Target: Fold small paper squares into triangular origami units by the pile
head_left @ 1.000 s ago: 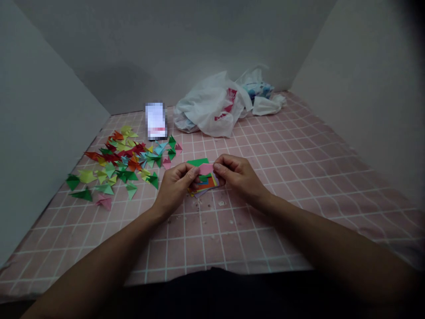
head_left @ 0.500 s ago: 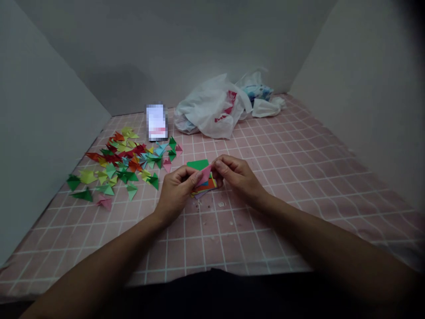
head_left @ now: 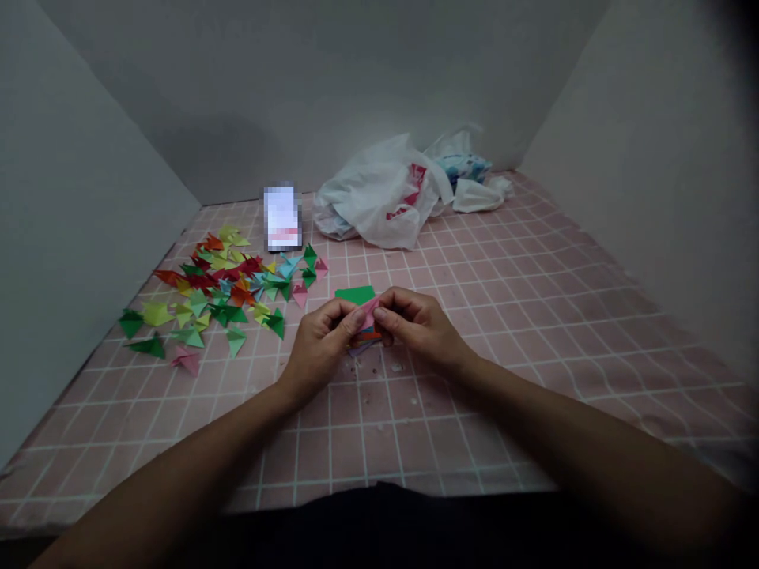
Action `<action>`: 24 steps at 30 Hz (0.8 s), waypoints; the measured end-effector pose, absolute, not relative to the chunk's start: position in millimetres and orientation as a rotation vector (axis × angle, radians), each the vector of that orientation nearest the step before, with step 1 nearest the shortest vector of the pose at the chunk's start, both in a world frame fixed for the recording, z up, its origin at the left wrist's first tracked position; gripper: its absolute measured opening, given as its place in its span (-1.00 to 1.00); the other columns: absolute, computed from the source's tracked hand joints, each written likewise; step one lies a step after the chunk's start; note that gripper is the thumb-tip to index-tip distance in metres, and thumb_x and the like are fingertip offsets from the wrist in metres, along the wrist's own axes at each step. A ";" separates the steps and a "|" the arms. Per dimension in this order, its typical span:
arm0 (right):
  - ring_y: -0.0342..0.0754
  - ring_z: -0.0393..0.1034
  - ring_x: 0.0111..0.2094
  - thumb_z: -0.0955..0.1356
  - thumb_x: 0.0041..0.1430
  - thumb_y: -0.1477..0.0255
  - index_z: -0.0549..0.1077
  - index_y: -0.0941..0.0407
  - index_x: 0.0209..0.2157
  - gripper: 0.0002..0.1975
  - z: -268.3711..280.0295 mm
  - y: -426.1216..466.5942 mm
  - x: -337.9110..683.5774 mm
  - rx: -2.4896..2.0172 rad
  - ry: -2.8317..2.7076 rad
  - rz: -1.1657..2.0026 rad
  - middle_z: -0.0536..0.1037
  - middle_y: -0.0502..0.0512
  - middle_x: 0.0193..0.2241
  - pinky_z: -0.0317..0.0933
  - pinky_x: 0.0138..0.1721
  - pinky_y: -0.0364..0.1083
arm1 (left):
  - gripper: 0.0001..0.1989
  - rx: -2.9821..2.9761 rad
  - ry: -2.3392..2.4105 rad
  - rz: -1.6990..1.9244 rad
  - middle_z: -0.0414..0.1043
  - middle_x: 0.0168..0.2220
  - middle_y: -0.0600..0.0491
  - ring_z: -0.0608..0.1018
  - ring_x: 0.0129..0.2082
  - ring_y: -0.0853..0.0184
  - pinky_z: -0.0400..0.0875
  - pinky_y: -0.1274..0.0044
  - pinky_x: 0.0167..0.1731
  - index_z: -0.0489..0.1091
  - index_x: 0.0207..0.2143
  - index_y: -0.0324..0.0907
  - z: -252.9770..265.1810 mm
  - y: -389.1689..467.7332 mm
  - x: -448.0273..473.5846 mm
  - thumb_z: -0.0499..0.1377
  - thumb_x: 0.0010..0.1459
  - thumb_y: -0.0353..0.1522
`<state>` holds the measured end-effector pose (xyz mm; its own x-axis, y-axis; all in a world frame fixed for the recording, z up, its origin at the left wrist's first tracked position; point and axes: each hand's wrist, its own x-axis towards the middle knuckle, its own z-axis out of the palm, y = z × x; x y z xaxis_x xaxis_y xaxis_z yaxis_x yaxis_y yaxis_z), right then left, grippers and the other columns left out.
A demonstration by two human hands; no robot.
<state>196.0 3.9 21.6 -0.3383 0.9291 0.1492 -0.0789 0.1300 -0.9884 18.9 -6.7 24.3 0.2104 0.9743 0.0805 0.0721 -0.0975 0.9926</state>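
Note:
A small piece of folded pink paper point(head_left: 369, 313) is pinched between my two hands, mostly covered by the fingers. My left hand point(head_left: 323, 332) grips its left side, thumb on top. From the other side, my right hand point(head_left: 415, 322) holds it with thumb and fingers pressed together. Just beyond and below lies a stack of coloured paper sheets point(head_left: 354, 295), green on top, with orange and purple edges partly showing under my hands. To the left, many folded paper cranes point(head_left: 228, 313) in green, yellow, red, blue and pink are spread over the cloth.
An upright phone point(head_left: 282, 219) with a lit, blurred screen stands behind the cranes. White plastic bags point(head_left: 379, 190) with red print lie at the back, beside a blue-patterned packet point(head_left: 468, 167). A pink checked cloth point(head_left: 534, 316) covers the table, walled on three sides.
My right hand has moved slightly left and down, its thumb now pressing nearer my left thumb on the pink paper. The view has shifted slightly.

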 end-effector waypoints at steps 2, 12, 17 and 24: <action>-0.20 0.25 -0.55 0.37 0.18 0.30 0.41 0.13 -0.39 -0.82 22.0 3.9 195.7 -0.862 -1.466 1.386 0.39 -0.08 -0.54 0.14 -0.50 -0.16 | -0.72 1.401 1.027 1.045 0.31 -0.51 0.13 0.34 -0.50 0.44 0.24 0.58 -0.48 0.40 -0.46 -0.20 22.8 -6.6 18.5 0.22 0.24 -0.22; -0.20 0.28 -0.54 0.38 0.19 0.26 0.40 0.13 -0.41 -0.77 22.1 2.7 195.6 -0.872 -1.519 1.344 0.43 -0.06 -0.52 0.17 -0.48 -0.16 | -0.71 1.526 1.070 0.979 0.28 -0.63 0.18 0.34 -0.62 0.45 0.23 0.59 -0.56 0.30 -0.42 -0.16 26.9 -11.6 23.3 0.12 0.31 -0.19; -0.20 0.23 -0.61 0.37 0.22 0.25 0.37 0.12 -0.55 -0.67 21.8 1.5 196.7 -0.993 -1.532 1.290 0.37 -0.08 -0.65 0.10 -0.54 -0.16 | -0.69 1.604 1.067 0.905 0.25 -0.66 0.21 0.30 -0.68 0.47 0.18 0.61 -0.63 0.30 -0.43 -0.15 24.6 -10.6 21.8 0.11 0.32 -0.16; -0.20 0.23 -0.66 0.32 0.27 0.13 0.36 0.11 -0.55 -0.58 21.4 2.9 197.6 -1.001 -1.487 1.299 0.37 -0.08 -0.67 0.11 -0.58 -0.16 | -0.61 1.377 1.060 0.950 0.21 -0.67 0.24 0.24 -0.77 0.54 0.16 0.64 -0.72 0.25 -0.50 -0.15 18.8 -5.0 21.9 0.19 0.25 -0.10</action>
